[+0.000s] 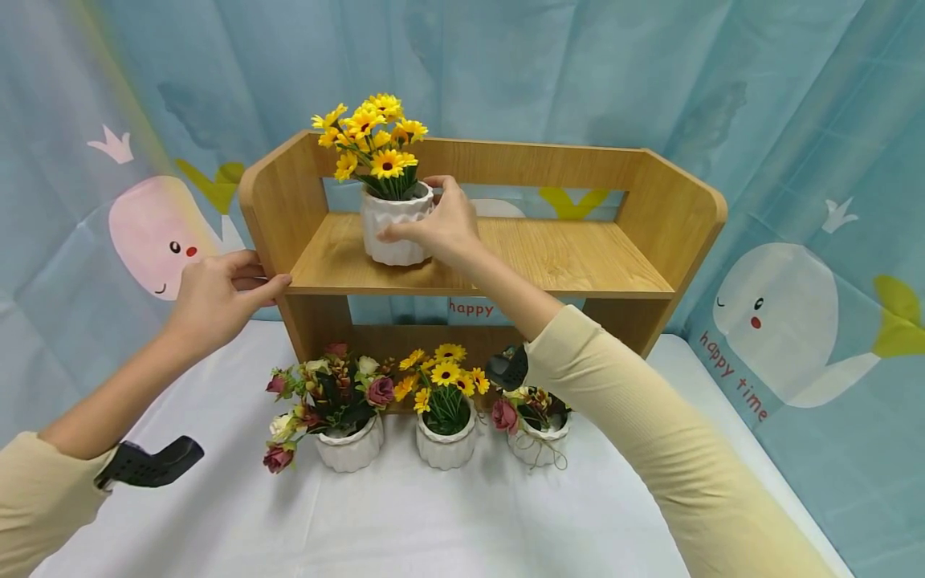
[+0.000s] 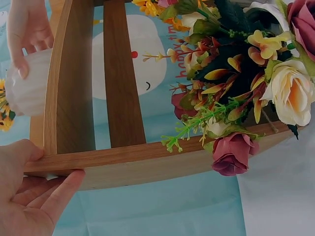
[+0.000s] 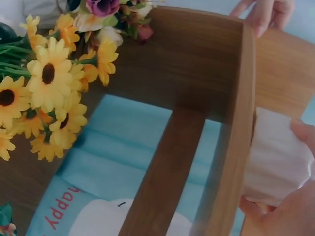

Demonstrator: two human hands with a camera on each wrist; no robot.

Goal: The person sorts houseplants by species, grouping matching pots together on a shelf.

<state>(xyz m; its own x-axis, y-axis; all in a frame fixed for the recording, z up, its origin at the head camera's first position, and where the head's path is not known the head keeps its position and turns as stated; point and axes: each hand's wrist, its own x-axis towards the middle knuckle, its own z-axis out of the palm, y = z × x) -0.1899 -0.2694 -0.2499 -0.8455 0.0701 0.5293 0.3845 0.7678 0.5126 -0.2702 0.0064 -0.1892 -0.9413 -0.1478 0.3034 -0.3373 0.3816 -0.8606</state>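
Note:
My right hand (image 1: 444,221) grips a white ribbed pot (image 1: 390,229) of yellow sunflowers (image 1: 379,136) at the left part of the shelf's upper board. Its thumb lies across the pot's front and the fingers reach round the right side. Whether the pot's base touches the board cannot be told. With thumb and fingers, my left hand (image 1: 217,297) holds the left side panel of the wooden shelf (image 1: 578,253) near the upper board's front corner. In the left wrist view that hand (image 2: 29,191) pinches the panel's edge. The right wrist view shows the white pot (image 3: 275,157) in the right hand's fingers.
In front of the lower level stand a pot of mixed roses (image 1: 350,445), a second sunflower pot (image 1: 446,437) and a smaller rose pot (image 1: 538,441) tied with twine. They rest on a white cloth (image 1: 433,522). A blue printed curtain (image 1: 506,64) hangs behind.

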